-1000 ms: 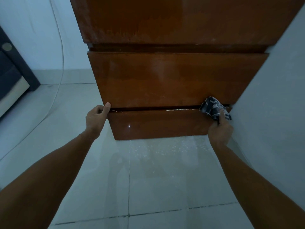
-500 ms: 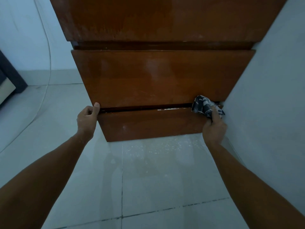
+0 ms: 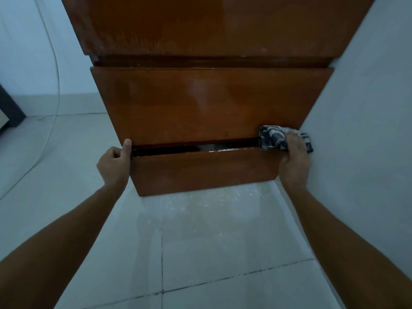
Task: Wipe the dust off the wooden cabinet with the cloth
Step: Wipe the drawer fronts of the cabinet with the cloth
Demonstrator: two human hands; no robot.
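A glossy brown wooden cabinet (image 3: 207, 103) fills the upper middle, with stacked drawer fronts. The lowest drawer (image 3: 200, 172) stands slightly pulled out, and a dark gap shows above its top edge. My left hand (image 3: 114, 165) grips the left end of that drawer, thumb pointing up against the front above. My right hand (image 3: 294, 161) is at the drawer's right end, pressing a dark patterned cloth (image 3: 273, 138) onto the top edge beside the wall. Pale dust specks lie along the drawer's top edge near the middle.
A pale wall (image 3: 361, 130) stands tight against the cabinet's right side. Grey floor tiles (image 3: 200, 241) with dusty specks lie under the drawer. A thin cable (image 3: 56, 85) curves down the left wall, and dark furniture (image 3: 9, 112) sits at the far left.
The camera has come closer to the cabinet. My right hand now covers more of the cloth at the drawer's right end. The gap above the lowest drawer looks slightly wider.
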